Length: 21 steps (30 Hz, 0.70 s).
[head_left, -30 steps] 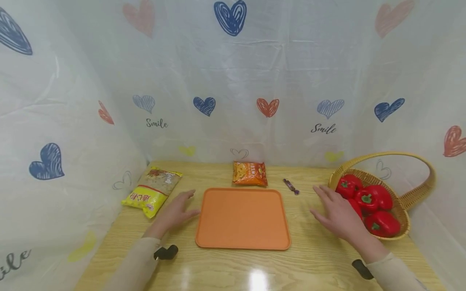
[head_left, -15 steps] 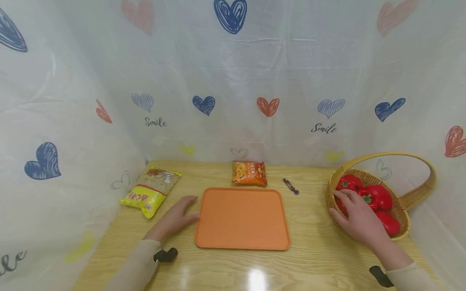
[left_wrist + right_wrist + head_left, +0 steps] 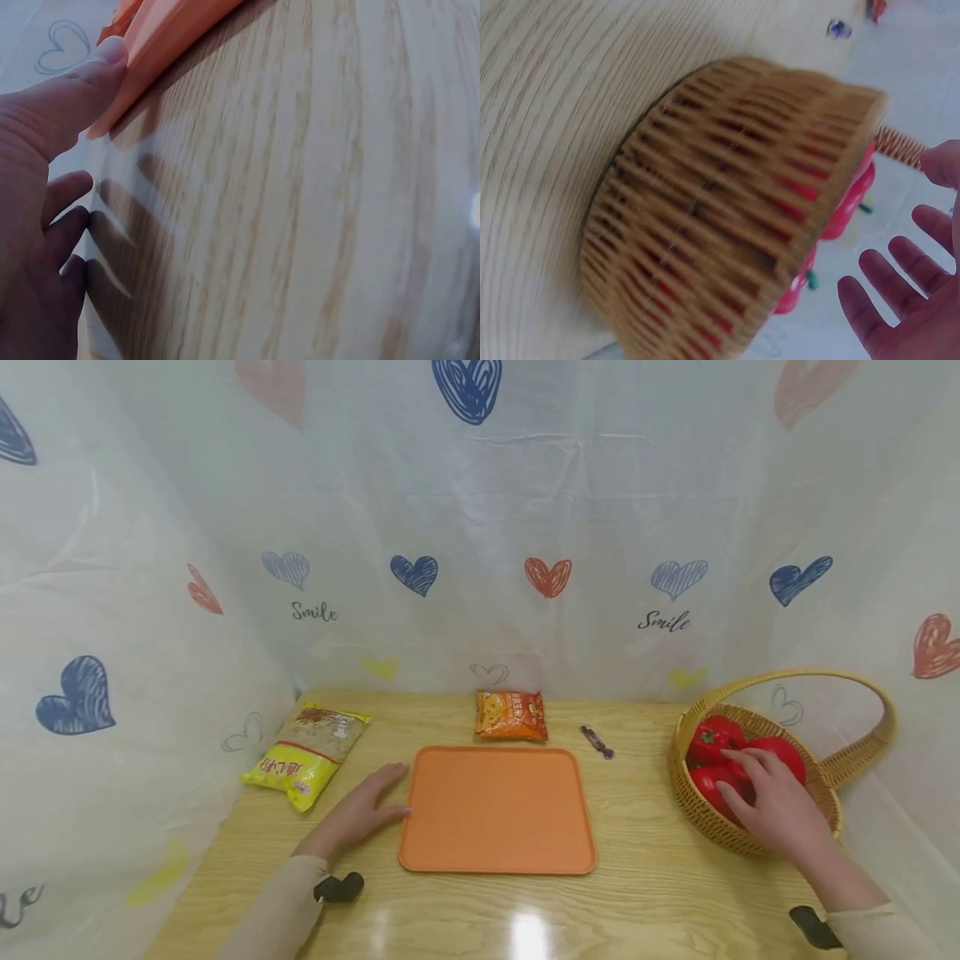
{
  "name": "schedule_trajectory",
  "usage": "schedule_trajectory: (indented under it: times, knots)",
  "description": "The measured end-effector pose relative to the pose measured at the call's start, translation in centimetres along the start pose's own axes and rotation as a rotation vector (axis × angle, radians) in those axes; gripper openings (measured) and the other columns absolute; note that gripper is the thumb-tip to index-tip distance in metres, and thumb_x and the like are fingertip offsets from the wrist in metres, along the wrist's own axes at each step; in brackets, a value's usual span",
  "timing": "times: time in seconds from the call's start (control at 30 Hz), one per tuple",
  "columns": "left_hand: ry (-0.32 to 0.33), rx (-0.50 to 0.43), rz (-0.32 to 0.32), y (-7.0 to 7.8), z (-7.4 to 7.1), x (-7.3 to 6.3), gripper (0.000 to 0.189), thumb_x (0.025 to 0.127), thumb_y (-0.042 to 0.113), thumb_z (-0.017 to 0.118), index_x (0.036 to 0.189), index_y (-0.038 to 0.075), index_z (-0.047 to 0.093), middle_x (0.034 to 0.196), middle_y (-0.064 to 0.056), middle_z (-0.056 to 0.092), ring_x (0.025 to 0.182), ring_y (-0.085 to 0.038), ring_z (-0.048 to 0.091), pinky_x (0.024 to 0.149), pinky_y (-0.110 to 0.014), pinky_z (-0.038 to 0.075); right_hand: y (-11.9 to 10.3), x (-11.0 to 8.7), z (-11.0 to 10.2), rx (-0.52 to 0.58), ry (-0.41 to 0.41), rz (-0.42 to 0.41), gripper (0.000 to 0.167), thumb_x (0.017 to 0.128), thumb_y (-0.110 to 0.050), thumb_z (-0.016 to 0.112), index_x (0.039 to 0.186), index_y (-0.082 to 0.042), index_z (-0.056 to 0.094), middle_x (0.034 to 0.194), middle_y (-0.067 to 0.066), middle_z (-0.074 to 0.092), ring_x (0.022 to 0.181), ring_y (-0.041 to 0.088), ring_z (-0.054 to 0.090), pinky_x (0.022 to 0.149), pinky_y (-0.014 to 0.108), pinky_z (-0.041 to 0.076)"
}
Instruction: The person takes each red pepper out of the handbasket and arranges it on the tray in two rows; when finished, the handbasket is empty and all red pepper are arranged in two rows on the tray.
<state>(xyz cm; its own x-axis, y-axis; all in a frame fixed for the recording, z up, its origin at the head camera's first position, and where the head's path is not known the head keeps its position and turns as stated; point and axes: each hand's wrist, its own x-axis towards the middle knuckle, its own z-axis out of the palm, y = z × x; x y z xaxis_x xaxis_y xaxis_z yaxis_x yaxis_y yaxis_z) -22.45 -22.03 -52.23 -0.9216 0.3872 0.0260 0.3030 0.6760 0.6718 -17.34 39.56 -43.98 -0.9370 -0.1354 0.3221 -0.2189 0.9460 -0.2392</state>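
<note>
My right hand hovers over the wicker basket at the right, fingers spread above several red bell peppers with green stems. In the right wrist view its fingers are apart and hold nothing, beside the basket's rim. From the head, the hand hides part of the peppers. My left hand lies on the table at the left side of the orange tray. Its thumb touches the tray's edge in the left wrist view, while the other fingers are loosely bent and grip nothing.
A yellow food bag lies at the back left. Behind the tray is an orange snack packet, with a small purple wrapped candy to its right. The basket's tall handle arches up. A heart-patterned sheet encloses the table.
My right hand has moved right, from the basket's left side to above the peppers. The left hand stays almost where it was. The view has shifted slightly.
</note>
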Motion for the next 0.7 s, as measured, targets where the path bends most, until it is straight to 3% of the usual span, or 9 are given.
schedule_trajectory:
  times: [0.2,0.4,0.7]
  knots:
    - [-0.027,0.016,0.021,-0.1,0.0,-0.1,0.075,0.096,0.048,0.067,0.157,0.013,0.041,0.164,-0.018,0.029,0.152,-0.044,0.019,0.118,-0.066,0.022,1.7,0.2,0.0,0.002,0.01,0.026,0.052,0.088,-0.016,0.076,0.132,0.004,0.055,0.127,0.032,0.046,0.109,0.053,0.047,0.081,0.073,0.047]
    - [-0.029,0.014,0.051,-0.3,0.2,-0.1,0.071,0.098,0.046,0.066,0.156,0.013,0.042,0.164,-0.02,0.028,0.152,-0.046,0.017,0.118,-0.069,0.02,3.4,0.3,0.1,-0.011,0.048,0.03,0.048,0.084,-0.01,0.077,0.124,0.007,0.057,0.121,0.033,0.048,0.108,0.054,0.046,0.087,0.073,0.042]
    - [-0.049,0.008,0.068,-0.6,0.3,0.0,0.072,0.098,0.044,0.066,0.157,0.013,0.041,0.165,-0.021,0.026,0.152,-0.047,0.013,0.119,-0.068,0.013,5.3,0.7,0.2,0.017,0.011,0.076,0.05,0.083,-0.011,0.08,0.123,0.008,0.056,0.124,0.037,0.045,0.11,0.058,0.042,0.087,0.076,0.039]
